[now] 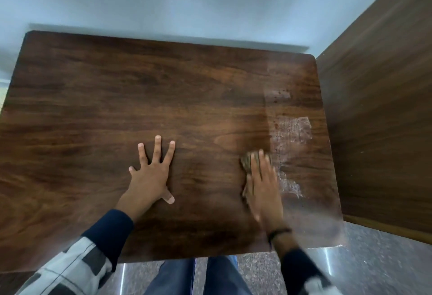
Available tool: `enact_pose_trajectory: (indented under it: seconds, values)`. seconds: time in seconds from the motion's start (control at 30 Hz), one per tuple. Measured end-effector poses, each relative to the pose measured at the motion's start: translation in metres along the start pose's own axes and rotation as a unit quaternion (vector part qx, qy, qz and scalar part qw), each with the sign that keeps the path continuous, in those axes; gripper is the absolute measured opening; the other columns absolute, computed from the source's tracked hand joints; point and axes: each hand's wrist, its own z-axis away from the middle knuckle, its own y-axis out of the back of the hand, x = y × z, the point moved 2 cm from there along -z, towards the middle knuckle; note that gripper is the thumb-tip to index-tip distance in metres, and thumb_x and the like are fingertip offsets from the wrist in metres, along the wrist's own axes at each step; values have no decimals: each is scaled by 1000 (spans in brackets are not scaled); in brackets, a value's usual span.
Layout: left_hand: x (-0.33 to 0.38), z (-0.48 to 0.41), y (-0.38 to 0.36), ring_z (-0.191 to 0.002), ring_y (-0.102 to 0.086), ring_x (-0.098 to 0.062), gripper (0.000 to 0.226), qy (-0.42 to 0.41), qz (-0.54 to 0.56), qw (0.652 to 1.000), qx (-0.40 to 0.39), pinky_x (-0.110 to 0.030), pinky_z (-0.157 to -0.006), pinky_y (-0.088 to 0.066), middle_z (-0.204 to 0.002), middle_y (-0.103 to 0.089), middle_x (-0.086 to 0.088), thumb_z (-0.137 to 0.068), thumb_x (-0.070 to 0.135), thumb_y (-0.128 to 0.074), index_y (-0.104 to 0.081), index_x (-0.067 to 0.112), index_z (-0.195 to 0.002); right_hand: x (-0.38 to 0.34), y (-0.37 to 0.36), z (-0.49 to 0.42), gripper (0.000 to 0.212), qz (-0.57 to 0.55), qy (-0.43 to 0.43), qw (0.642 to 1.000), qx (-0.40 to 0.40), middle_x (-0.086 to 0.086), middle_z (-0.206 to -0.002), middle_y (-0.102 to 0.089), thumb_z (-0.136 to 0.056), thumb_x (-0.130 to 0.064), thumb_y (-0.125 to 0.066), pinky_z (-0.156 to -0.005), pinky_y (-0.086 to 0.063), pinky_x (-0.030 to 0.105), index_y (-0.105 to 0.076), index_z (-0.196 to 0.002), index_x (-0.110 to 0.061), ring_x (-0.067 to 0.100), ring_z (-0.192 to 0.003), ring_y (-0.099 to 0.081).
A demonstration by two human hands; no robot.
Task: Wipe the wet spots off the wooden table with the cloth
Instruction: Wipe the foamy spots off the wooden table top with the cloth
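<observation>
Cloth (246, 161) lies pressed under right grip (264, 184), beside wet streaks (292, 129).

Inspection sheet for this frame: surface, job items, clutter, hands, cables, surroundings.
Surface: wooden table, dark grain; whitish wet smears in patches down its right side.
Job's things: cloth, brownish and bunched, lies under the right hand at the left edge of the smears.
Clutter: nothing seen.
Hands: left hand rests flat on the table with fingers spread; right hand presses the cloth with straight fingers, blurred; dark wristband on its wrist.
Cables: nothing seen.
Surroundings: pale wall behind the table, wooden panel to the right, speckled floor below.
</observation>
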Motion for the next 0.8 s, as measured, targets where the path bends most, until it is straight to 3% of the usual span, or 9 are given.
enact_pose_trajectory:
  seconds: [0.13,0.3,0.47,0.7,0.8]
  values:
    - [0,-3,0,-140,35,-46,160,6,2,1000,0,-72,-109,-24,-140,60,4,-57,45,-93,43,38,-140,4,-13,57,57,18,-13,1000,-17,3,-171,-3,-108,-33,-20,-124,-26,51,-11,-162,-18,21,-158,-3]
    - [-1,1,3,-140,35,-43,160,1,12,1000,-9,-73,-109,-20,-140,58,8,-55,42,-95,40,43,-141,-14,12,-60,58,20,38,999,9,4,-171,7,-110,-30,-24,-128,-12,49,-8,-164,-15,24,-158,5]
    - [-1,6,2,-144,30,-39,160,14,10,1000,3,-71,-110,-23,-146,53,12,-51,43,-96,35,47,-143,-33,25,-130,56,17,18,1000,18,3,-172,-4,-111,-27,-28,-127,-14,47,-13,-163,-15,24,-158,-4]
    - [1,6,-1,-145,29,-39,160,19,10,1000,11,-73,-108,-23,-147,51,13,-50,42,-97,33,49,-144,-16,-27,82,57,-8,-21,999,30,1,-171,-7,-109,-25,-33,-127,-16,45,-16,-163,-17,20,-158,-2]
    - [2,5,-1,-145,27,-40,162,20,5,1000,12,-73,-109,-24,-149,49,13,-48,42,-98,32,49,-144,-13,-35,107,57,4,-19,1000,7,1,-171,-4,-110,-27,-31,-128,-13,45,-15,-163,-17,20,-158,1]
